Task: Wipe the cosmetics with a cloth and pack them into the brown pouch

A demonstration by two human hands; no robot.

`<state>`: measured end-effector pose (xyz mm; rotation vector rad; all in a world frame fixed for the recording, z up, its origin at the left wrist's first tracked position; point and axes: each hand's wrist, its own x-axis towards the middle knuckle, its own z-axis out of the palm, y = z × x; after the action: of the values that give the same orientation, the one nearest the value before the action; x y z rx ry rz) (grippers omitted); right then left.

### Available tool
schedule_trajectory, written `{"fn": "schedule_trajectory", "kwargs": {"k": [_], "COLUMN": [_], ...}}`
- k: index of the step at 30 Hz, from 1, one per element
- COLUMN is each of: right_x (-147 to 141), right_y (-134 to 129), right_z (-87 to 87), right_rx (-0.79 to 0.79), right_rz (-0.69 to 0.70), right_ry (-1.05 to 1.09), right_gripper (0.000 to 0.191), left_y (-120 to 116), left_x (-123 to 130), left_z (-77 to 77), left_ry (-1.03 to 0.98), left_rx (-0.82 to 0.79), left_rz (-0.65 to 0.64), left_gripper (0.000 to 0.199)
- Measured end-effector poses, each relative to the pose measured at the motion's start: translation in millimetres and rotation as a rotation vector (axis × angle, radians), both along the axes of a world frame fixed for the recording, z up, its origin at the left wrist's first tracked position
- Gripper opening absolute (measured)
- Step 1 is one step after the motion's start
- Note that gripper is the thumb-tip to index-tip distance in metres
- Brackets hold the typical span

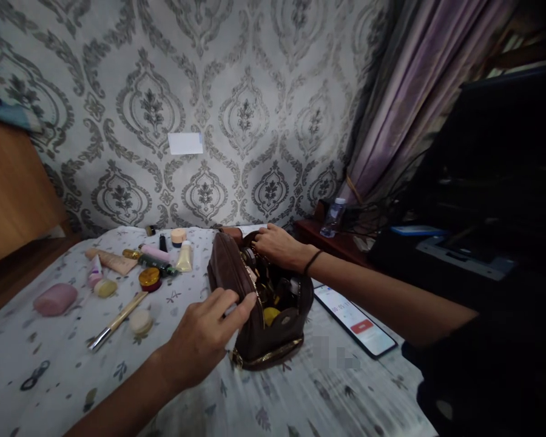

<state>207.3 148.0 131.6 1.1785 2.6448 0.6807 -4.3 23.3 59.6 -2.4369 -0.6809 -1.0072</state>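
A dark brown makeup bag (pixel 282 340) stands with its zip open on the patterned sheet. My left hand (pixel 212 328) grips the near left edge of its opening between thumb and fingers. At the far end of the opening, my right hand (pixel 277 246) has its fingers curled down at the rim; its fingertips are partly hidden, so what they hold is unclear. Inside the bag lie several dark and gold items and a yellow item (pixel 271 315), mostly in shadow.
Left of the bag lie a makeup brush (pixel 121 318), a pink rounded item (pixel 55 299), a red-and-gold jar (pixel 150 280), a cream tube (pixel 184 257) and other cosmetics. A lit phone (pixel 355 321) lies at right. A clear bottle (pixel 333 217) stands behind, near the curtain (pixel 400 97).
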Motion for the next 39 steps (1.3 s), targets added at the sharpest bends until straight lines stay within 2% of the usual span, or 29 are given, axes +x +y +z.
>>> {"fn": "schedule_trajectory", "kwargs": {"k": [6, 8, 10, 12, 14, 17, 19, 21, 23, 25, 28, 30, 32, 34, 39], "right_x": [4, 3, -1, -7, -12, -20, -29, -43, -58, -72, -91, -104, -115, -125, -136], "right_y": [-6, -18, -38, -63, -88, -114, -126, -136, -143, -148, -147, -142, -137, -132, -125], "right_z": [19.7, 26.2, 29.0, 26.6, 18.5, -2.6, -19.2, -35.4, -51.2, -67.7, -93.1, -108.2, -120.5, -130.4, -150.5], "right_rx": [0.033, 0.050, 0.066, 0.112, 0.136, 0.126, 0.098, -0.001, -0.090, -0.174, -0.300, -0.430, -0.553, -0.633, -0.740], "right_rz": [-0.109, -0.115, -0.062, 0.079, 0.288, 0.571, 0.723, 0.764, 0.750, 0.723, 0.678, 0.611, 0.525, 0.450, 0.315], "right_ry": [0.181, 0.308, 0.556, 0.750, 0.865, 0.898, 0.919, 0.914, 0.908, 0.892, 0.889, 0.907, 0.928, 0.960, 1.056], "right_gripper": [0.026, 0.027, 0.027, 0.028, 0.026, 0.017, 0.020, 0.021, 0.027, 0.033, 0.037, 0.031, 0.022, 0.019, 0.020], "left_y": [0, 0, -1, -3, -4, -6, -6, -5, 0, 11, 38, 60, 82, 103, 137], "left_x": [0, 0, -3, -9, -20, -48, -70, -94, -117, -142, -180, -204, -226, -242, -265], "left_z": [1.5, 1.1, -0.7, -4.0, -8.5, -16.0, -20.5, -23.8, -25.0, -23.4, -15.9, -9.9, -6.0, -5.8, -18.1], "left_ry": [0.044, 0.064, 0.094, 0.132, 0.174, 0.233, 0.241, 0.235, 0.225, 0.187, 0.133, 0.110, 0.102, 0.101, 0.072], "left_rx": [-0.021, -0.039, -0.071, -0.111, -0.145, -0.204, -0.265, -0.356, -0.481, -0.605, -0.633, -0.655, -0.696, -0.763, -0.941], "left_rz": [0.020, 0.043, 0.063, 0.076, 0.096, 0.179, 0.262, 0.365, 0.520, 0.727, 0.915, 1.026, 1.112, 1.170, 1.220], "left_gripper": [0.049, 0.050, 0.050, 0.047, 0.045, 0.045, 0.045, 0.045, 0.045, 0.048, 0.050, 0.039, 0.030, 0.035, 0.036]}}
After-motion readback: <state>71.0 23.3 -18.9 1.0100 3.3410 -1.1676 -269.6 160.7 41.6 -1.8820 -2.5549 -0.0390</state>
